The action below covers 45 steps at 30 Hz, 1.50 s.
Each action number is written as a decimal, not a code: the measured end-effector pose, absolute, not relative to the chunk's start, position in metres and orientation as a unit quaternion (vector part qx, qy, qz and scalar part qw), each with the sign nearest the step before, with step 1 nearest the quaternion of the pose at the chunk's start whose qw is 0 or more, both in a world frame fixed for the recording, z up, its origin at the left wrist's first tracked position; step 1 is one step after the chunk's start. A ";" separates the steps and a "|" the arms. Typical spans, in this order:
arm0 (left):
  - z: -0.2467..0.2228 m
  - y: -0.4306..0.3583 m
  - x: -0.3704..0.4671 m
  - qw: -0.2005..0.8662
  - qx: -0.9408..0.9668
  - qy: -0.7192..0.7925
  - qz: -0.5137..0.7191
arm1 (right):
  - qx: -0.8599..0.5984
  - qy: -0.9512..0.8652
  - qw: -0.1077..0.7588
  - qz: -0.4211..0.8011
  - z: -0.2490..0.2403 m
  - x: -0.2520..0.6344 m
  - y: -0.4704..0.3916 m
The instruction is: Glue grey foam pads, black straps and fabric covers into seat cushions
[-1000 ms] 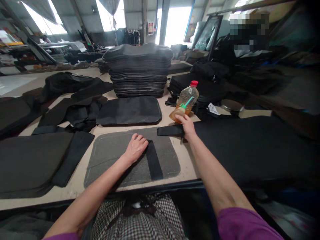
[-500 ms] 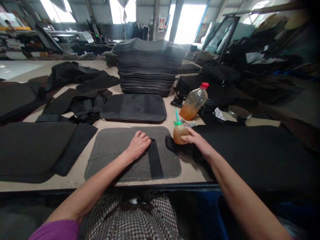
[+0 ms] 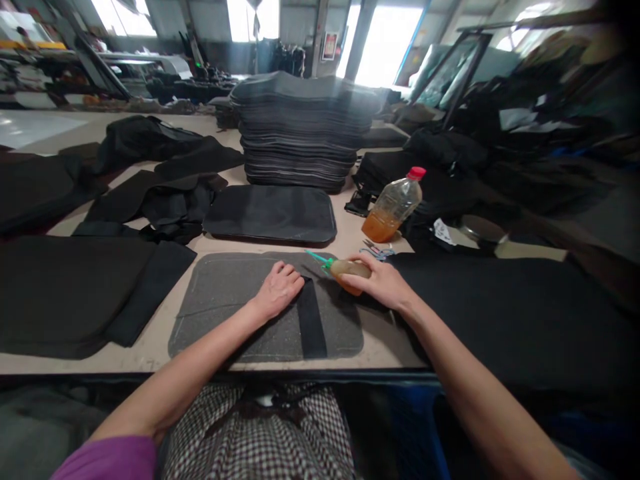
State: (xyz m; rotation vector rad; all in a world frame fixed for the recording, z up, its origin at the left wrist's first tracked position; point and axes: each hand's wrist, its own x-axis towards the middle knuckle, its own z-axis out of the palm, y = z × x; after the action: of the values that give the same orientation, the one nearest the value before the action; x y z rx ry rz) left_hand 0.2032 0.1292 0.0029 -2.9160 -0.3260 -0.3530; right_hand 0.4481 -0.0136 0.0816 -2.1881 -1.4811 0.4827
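A grey rounded panel [image 3: 220,287] lies flat in front of me, and a black fabric strip [image 3: 313,327] runs across its right part. My left hand [image 3: 280,288] rests on the panel with curled fingers, closed on the strip's upper end; the fingertips are partly hidden. In my right hand [image 3: 383,281] is a squeeze bottle [image 3: 347,270] of amber liquid, gripped round its body. The bottle is tipped on its side above the panel's right edge, its green nozzle [image 3: 316,256] pointing left, a little beyond the strip's upper end.
Behind the panel lie a black rounded panel [image 3: 270,213] and a tall stack of panels [image 3: 300,133]. A red-capped plastic bottle [image 3: 393,210] leans at the right, with small scissors [image 3: 377,251] before it. Black fabric pieces [image 3: 500,307] cover the right; more panels [image 3: 65,287] lie left.
My right hand has brought the squeeze bottle left over the panel and tipped it from upright to nearly level. My left hand stays in place on the strip.
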 end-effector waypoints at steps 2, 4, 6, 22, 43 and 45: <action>0.003 0.129 0.203 0.091 -0.983 -0.111 -0.119 | -0.801 -0.546 0.181 0.163 0.085 0.446 -0.007; 0.003 0.129 0.204 0.087 -0.983 -0.112 -0.119 | -0.807 -0.556 0.138 0.141 0.087 0.444 0.000; 0.004 0.129 0.204 0.087 -0.982 -0.113 -0.120 | -0.807 -0.571 0.102 0.109 0.089 0.441 0.008; 0.002 0.130 0.205 0.103 -0.981 -0.113 -0.118 | -0.792 -0.607 -0.018 0.054 0.117 0.415 0.035; 0.007 0.129 0.204 0.108 -0.981 -0.113 -0.111 | -0.810 -0.577 0.012 0.100 0.103 0.426 0.035; 0.007 0.128 0.204 0.103 -0.982 -0.114 -0.110 | -0.818 -0.566 0.003 0.102 0.104 0.432 0.031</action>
State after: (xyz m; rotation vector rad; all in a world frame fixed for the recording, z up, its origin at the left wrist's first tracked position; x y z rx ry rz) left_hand 0.2040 0.1285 0.0072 -2.8966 -0.3365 -0.3258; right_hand 0.4325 0.0306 0.1043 -2.5652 -1.7733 0.3198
